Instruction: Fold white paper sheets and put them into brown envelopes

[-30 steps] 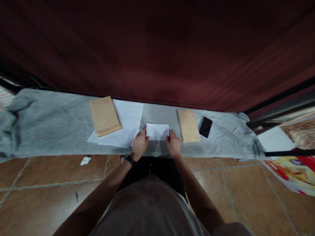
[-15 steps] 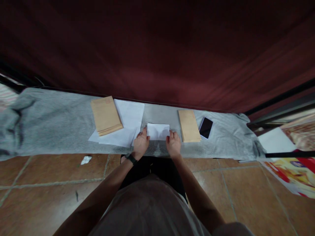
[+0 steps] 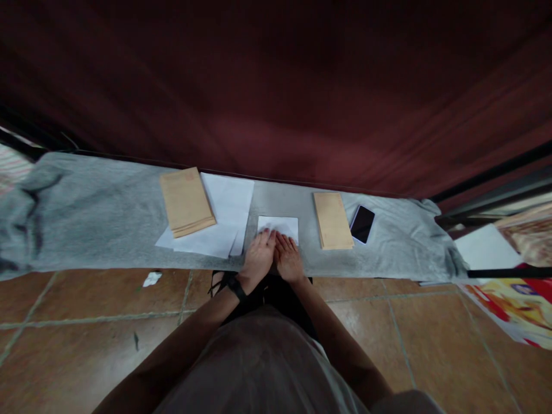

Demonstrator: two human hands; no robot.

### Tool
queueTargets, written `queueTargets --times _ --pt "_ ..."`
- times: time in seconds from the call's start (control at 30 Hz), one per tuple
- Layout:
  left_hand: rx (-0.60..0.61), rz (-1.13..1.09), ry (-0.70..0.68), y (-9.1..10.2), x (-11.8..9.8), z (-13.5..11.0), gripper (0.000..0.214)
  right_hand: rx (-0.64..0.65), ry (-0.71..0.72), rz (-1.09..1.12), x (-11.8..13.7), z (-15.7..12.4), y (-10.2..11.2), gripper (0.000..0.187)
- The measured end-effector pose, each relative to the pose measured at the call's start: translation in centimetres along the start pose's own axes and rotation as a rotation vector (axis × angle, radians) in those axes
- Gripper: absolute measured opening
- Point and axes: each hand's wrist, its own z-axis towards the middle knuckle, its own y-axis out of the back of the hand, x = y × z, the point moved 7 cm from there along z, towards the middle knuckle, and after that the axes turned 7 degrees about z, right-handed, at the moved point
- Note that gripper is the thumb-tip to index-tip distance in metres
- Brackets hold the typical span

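Observation:
A small folded sheet of white paper [image 3: 278, 221] lies on the grey cloth in front of me. My left hand [image 3: 259, 253] rests flat on its lower left part, fingers stretched out. Beside it my right hand [image 3: 288, 257] lies flat on the lower middle and right of the paper, fingers extended. The two hands touch or nearly touch at the fingertips. They cover the paper's near edge. Neither hand grips anything.
To the left, a stack of brown envelopes [image 3: 187, 201] lies over several loose white sheets [image 3: 230, 201]. On the right are more brown envelopes [image 3: 333, 221] and a phone [image 3: 363, 224]. Grey cloth [image 3: 107, 218] covers the narrow surface; a dark red panel [image 3: 276, 103] rises behind.
Both hands have moved inward from the paper's left and right edges to its middle near edge. The fingers now lie flat on the paper, which has stayed in place.

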Motion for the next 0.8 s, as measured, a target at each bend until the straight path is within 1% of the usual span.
queueTargets --times 0.07,0.1,0.17,0.23,0.33,0.43,0.53,0.63,0.8 --pt "0.008 -0.053 -0.099 -1.2 -1.3 -0.6 0.051 0.018 0.021 -0.033 -0.2 -0.2 -0.1 0.054" --pt "0.012 -0.057 -0.107 -1.7 -1.4 -0.8 0.053 0.021 0.027 -0.055 -0.3 -0.3 -0.1 0.055" --pt "0.027 -0.027 -0.103 -2.7 -1.0 -1.3 0.059 0.011 0.028 -0.101 -0.7 -0.5 -0.1 0.055" --pt "0.040 0.025 -0.123 -3.3 -0.5 -1.7 0.067 -0.014 0.031 -0.138 -1.2 -0.7 0.0 0.053" --pt "0.039 0.091 -0.154 -3.4 0.2 -2.1 0.071 -0.072 0.014 -0.181 -2.1 -1.0 0.4 0.053" --pt "0.035 0.130 -0.138 -3.3 0.5 -2.2 0.071 -0.124 -0.011 -0.208 -3.2 -1.4 1.1 0.055" --pt "0.059 0.155 -0.114 -3.3 0.4 -2.1 0.075 -0.156 -0.006 -0.219 -4.1 -2.0 1.7 0.057" --pt "0.080 0.177 -0.116 -3.3 0.2 -2.0 0.077 -0.169 0.006 -0.221 -4.5 -2.4 2.1 0.056" --pt "0.087 0.176 -0.182 -3.4 -0.2 -1.1 0.072 -0.159 0.006 -0.223 -4.4 -2.4 2.0 0.055"
